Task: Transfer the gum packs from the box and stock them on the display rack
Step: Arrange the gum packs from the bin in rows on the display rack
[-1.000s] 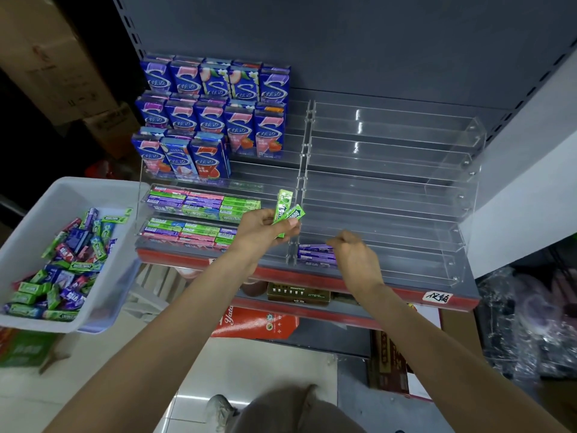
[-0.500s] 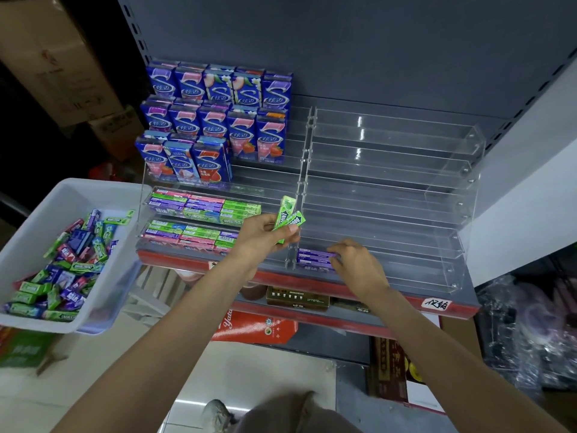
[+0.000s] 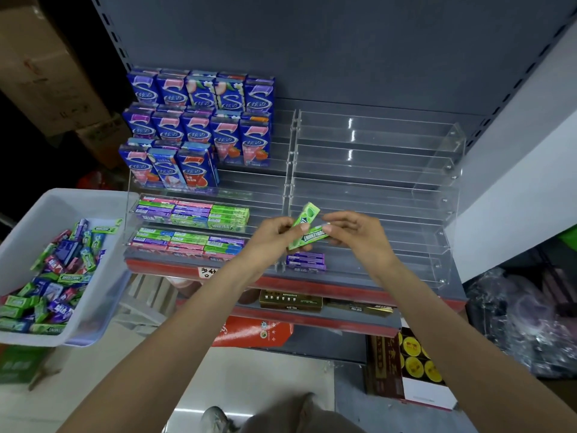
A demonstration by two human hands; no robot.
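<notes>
While both hands meet over the rack front, two green gum packs pass between them.
Left hand (image 3: 271,235) pinches both green packs (image 3: 307,228); right hand (image 3: 356,232), fingers partly curled, tips touch the lower one, printed "DOUBLEMINT". White box (image 3: 93,310) at left holds many loose packs, so plenty left. Clear display rack (image 3: 437,195): left lower tiers filled, purple packs (image 3: 306,260) alone start right side. Upper right tiers bare. Blue cartons (image 3: 199,120) behind show a big "S".
</notes>
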